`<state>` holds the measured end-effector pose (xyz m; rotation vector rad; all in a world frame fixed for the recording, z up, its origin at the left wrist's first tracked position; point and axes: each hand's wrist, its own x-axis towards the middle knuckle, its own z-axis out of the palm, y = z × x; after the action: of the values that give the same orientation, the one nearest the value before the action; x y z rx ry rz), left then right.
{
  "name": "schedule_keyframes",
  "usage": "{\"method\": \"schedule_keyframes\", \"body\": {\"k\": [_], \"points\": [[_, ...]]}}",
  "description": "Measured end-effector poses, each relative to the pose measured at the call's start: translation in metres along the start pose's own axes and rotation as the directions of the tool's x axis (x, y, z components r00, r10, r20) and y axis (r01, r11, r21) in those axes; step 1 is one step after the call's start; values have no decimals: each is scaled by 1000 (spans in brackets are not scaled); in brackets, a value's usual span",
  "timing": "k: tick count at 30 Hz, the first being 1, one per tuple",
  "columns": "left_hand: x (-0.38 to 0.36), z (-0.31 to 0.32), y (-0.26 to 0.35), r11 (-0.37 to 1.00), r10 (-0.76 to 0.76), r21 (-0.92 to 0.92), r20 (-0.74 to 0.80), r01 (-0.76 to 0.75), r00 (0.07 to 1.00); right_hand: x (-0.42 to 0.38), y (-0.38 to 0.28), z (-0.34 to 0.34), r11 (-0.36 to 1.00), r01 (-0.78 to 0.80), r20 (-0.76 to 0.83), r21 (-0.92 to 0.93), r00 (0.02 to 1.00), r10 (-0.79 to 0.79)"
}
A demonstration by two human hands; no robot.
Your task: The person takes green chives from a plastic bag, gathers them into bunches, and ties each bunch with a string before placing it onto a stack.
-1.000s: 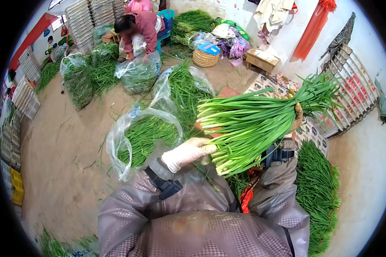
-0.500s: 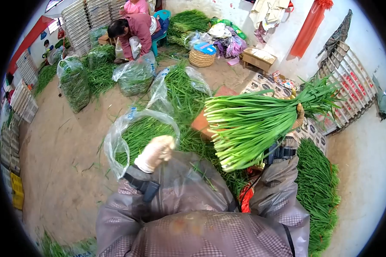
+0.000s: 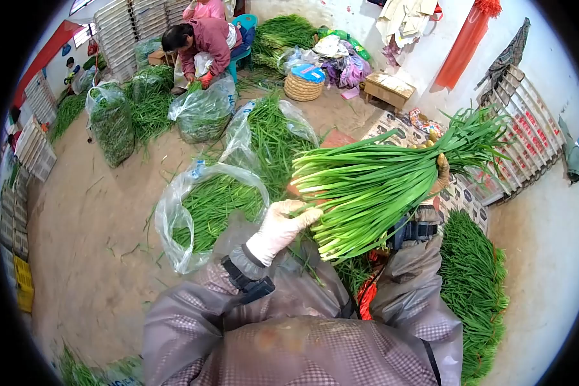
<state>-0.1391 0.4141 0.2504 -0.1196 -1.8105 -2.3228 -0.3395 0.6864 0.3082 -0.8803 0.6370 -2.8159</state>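
Right hand point(image 3: 441, 172) grips the chives point(image 3: 373, 186); gloved left hand point(image 3: 283, 225), fingers loosely spread, touches the cut ends. Loose stalks may slip.

Produce-packing shed — bagged greens point(image 3: 202, 112), stacked crates point(image 3: 119, 29), dirt floor point(image 3: 96, 244).

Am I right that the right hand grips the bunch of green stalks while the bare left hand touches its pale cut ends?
Not quite: in the head view the left hand wears a pale glove. The right hand does grip the bunch of green stalks, and the left touches its cut ends.
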Motion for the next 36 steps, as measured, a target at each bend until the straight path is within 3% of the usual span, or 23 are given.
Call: {"method": "schedule_keyframes", "body": {"k": [3,5,8,11,12,13,15,17,19,22,23,25,28,32,35,36], "points": [[-4,-11,7,982,-180,-44,100,186,978,-2,2,6,1000,22,-43,-11,999,-23],[-2,-21,16,996,-81,51,123,75,989,-5,5,10,997,30,-88,-70,995,-36],[-7,-38,25,984,-160,93,119,149,980,-9,10,21,984,23,-120,-177,992,-45],[-22,-55,27,935,-354,49,67,351,933,-10,8,24,990,23,-153,-138,987,-44],[-26,-70,16,931,-361,73,35,358,932,-6,5,18,995,63,-80,-81,994,-69],[-28,-98,-17,896,-395,244,52,372,917,-3,-1,14,998,42,-29,-45,999,-44],[-31,-94,-10,818,3,567,164,-96,986,0,-4,9,999,52,49,8,997,-52],[-21,-66,5,953,-27,303,93,-2,995,-3,-4,18,999,8,18,-53,1000,-7],[-10,-43,15,721,217,665,52,-196,975,-1,2,23,997,2,58,-76,998,3],[12,-26,-8,689,272,707,-48,-160,961,-10,14,47,993,9,4,-119,1000,-8],[13,-9,-16,964,213,206,-236,-165,948,-11,18,52,993,-6,9,-116,1000,7],[19,-7,-10,955,136,292,-280,-51,950,-11,25,56,998,-15,31,-61,999,17],[18,-11,-2,995,32,-81,-267,-56,963,-11,28,53,999,-24,24,-30,999,25],[4,-38,9,989,128,93,-195,-112,972,-15,21,34,998,-53,-39,-35,998,52],[-4,-77,3,986,-21,156,-250,62,968,-11,19,17,999,29,22,24,999,-30],[-4,-82,5,978,-48,191,-168,81,985,-10,19,17,995,14,79,96,997,-21]]}}
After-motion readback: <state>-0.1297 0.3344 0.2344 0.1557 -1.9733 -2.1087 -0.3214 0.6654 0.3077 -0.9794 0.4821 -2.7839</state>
